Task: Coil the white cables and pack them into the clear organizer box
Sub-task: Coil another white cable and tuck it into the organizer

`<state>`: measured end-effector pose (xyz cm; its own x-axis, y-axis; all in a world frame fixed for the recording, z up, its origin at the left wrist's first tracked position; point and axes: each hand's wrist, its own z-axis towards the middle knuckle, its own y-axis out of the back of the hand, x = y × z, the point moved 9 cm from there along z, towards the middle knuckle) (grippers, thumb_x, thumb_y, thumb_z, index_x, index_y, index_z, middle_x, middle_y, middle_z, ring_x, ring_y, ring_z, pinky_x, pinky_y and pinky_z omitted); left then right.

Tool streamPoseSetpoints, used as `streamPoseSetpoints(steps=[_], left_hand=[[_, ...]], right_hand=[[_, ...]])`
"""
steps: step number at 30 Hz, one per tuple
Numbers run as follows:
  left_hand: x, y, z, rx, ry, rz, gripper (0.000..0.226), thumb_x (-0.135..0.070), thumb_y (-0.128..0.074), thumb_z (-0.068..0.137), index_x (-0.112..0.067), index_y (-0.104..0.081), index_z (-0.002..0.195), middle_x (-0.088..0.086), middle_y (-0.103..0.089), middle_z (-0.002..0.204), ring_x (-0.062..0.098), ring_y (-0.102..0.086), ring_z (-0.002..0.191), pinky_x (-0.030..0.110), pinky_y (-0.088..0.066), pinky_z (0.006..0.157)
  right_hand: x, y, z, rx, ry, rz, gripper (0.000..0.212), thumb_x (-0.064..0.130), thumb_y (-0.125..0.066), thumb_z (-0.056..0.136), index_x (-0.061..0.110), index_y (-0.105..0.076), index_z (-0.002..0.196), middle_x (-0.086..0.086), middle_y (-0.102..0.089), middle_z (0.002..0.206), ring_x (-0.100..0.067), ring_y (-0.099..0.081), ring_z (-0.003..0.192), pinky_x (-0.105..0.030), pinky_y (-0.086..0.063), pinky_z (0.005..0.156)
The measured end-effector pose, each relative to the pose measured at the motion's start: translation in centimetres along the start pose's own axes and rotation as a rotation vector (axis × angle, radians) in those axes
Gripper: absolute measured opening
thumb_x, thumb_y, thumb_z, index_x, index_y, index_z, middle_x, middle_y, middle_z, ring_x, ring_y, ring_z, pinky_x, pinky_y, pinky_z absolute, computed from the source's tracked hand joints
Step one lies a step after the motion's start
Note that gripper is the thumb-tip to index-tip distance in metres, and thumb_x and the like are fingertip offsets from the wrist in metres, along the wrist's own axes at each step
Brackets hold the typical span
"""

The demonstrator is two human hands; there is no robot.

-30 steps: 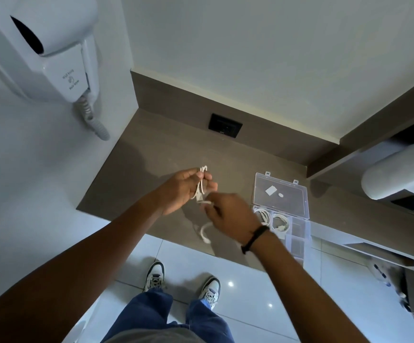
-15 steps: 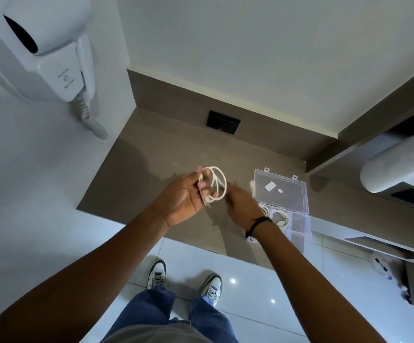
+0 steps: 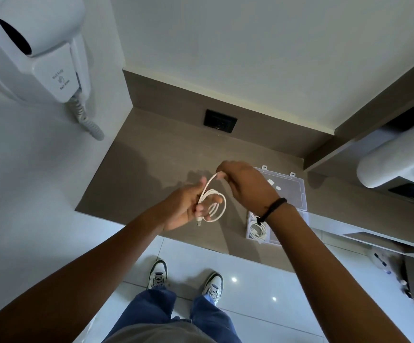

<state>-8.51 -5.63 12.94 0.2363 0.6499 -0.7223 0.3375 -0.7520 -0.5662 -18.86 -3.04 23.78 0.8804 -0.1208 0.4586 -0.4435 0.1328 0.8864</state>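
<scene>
The left hand [image 3: 185, 206] holds a round coil of white cable [image 3: 213, 205] (a few loops). The right hand [image 3: 246, 185] pinches the loose end above it, just left of the clear box [image 3: 297, 194].

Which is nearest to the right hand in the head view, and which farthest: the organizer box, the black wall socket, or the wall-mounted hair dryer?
From the right hand:
1. Clear organizer box, on the counter right beside and partly under the hand and wrist.
2. Black wall socket, on the backsplash beyond the hand.
3. Wall-mounted hair dryer, on the left wall, top left of the view.
</scene>
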Motion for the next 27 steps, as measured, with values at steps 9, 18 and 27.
streamPoseSetpoints(steps=[9, 18, 27], left_hand=[[-0.4, -1.2, 0.1, -0.098, -0.141, -0.279, 0.029, -0.017, -0.037, 0.112, -0.009, -0.059, 0.094, 0.000, -0.050, 0.073, 0.012, -0.055, 0.067, 0.032, -0.060, 0.077], [3.4, -1.3, 1.3, -0.198, -0.054, 0.055, 0.026, -0.017, -0.042, 0.111, -0.002, -0.060, 0.100, -0.002, -0.048, 0.066, 0.012, -0.047, 0.061, 0.026, -0.052, 0.067], [5.0, -3.8, 3.6, -0.215, 0.036, 0.107, 0.031, -0.015, -0.042, 0.111, -0.006, -0.066, 0.095, 0.000, -0.052, 0.065, 0.014, -0.048, 0.061, 0.029, -0.052, 0.069]], right_hand=[[-4.2, -8.3, -6.1, -0.011, -0.521, 1.233, 0.019, -0.004, -0.062, 0.092, 0.001, -0.072, 0.107, -0.009, -0.078, 0.097, -0.020, -0.074, 0.090, -0.029, -0.060, 0.080], [-7.2, -9.6, -10.8, -0.216, -0.851, 1.391, 0.018, 0.016, -0.062, 0.098, 0.008, -0.050, 0.109, -0.031, -0.064, 0.103, -0.031, -0.066, 0.083, -0.042, -0.056, 0.078], [-6.8, -10.6, -13.4, -0.113, -0.853, 1.591, 0.048, 0.034, -0.042, 0.105, -0.004, -0.069, 0.114, -0.021, -0.073, 0.104, -0.028, -0.070, 0.096, -0.035, -0.058, 0.092]])
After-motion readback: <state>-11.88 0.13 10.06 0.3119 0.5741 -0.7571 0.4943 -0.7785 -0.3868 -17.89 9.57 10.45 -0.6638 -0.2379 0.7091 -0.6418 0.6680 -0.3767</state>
